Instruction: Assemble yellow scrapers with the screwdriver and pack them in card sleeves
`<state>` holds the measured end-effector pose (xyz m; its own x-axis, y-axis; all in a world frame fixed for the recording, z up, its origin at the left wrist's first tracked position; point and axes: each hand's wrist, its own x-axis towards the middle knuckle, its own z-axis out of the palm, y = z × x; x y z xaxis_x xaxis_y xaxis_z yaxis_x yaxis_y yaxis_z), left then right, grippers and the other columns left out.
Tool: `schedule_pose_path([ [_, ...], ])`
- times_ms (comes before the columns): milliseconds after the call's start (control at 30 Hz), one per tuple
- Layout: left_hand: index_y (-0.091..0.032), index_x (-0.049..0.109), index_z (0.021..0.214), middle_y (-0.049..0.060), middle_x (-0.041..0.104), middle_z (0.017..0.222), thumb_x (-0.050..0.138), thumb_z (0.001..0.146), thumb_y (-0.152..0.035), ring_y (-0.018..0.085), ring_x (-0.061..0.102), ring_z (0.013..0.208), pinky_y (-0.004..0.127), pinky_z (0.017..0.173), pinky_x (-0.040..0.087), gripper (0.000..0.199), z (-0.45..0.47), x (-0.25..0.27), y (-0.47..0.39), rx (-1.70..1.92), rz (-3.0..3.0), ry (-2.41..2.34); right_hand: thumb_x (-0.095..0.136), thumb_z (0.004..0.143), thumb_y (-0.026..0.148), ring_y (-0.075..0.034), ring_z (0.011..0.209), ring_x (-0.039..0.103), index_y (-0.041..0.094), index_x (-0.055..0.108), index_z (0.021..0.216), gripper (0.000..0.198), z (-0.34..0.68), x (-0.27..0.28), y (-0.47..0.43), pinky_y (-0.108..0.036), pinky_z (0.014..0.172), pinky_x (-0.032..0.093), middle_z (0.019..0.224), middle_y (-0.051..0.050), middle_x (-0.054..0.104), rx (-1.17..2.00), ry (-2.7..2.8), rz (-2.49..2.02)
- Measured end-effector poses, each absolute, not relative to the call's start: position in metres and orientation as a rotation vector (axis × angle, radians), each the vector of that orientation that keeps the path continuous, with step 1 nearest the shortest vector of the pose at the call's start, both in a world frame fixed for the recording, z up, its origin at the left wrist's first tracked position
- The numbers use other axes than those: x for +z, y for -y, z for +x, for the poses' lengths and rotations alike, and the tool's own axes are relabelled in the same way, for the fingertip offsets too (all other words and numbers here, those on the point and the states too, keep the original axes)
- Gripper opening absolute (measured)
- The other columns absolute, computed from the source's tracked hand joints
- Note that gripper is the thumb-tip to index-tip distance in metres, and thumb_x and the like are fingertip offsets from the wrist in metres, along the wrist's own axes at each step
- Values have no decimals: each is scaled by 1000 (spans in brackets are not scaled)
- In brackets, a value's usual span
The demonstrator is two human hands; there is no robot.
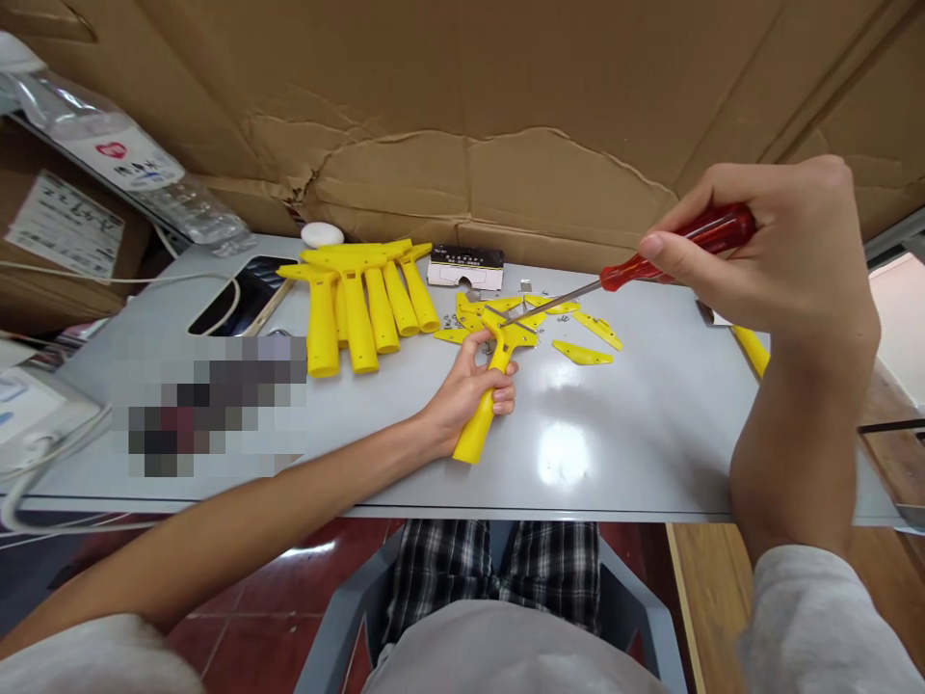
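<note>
My left hand [473, 386] is wrapped round the handle of a yellow plastic scraper [473, 434], its flat head pointing away from me. In my right hand [787, 251] is a screwdriver [679, 249] with a clear red handle. Its thin shaft slants down to the left, and the tip meets the scraper head near a small hole or screw; which one I cannot tell. Behind the scraper head lie several loose yellow plates [596, 330] with small holes. Small metal screws [564, 318] are scattered among them.
Several yellow scraper handles [361, 318] are stacked left of centre. Behind stand a small black-and-white box [466, 268] and a white round object [322, 234]. A phone [242, 294] with a cable and a plastic bottle [130, 154] are at left. Cardboard [462, 116] backs the table.
</note>
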<state>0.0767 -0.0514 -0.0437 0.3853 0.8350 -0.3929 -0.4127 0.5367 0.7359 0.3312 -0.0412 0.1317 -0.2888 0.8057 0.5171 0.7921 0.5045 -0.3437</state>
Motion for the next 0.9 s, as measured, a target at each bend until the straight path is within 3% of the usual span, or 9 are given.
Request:
schedule_pose_path([
  [567,-36,37,131,-7,59,95,75,66,-4,4,46,53,19,52,34,83,77,-43,52,867,550,-842,78,95,37,-8,54,54,19,70,77,27,329,124,31,-28,51,28,68,-1,73,2,2093,-1237],
  [900,-37,37,132,-7,58,95,74,66,-3,3,46,53,18,52,33,83,79,-43,50,872,566,-832,77,96,38,-11,54,51,21,71,78,26,330,128,38,-32,56,40,66,0,70,-60,2112,-1261],
])
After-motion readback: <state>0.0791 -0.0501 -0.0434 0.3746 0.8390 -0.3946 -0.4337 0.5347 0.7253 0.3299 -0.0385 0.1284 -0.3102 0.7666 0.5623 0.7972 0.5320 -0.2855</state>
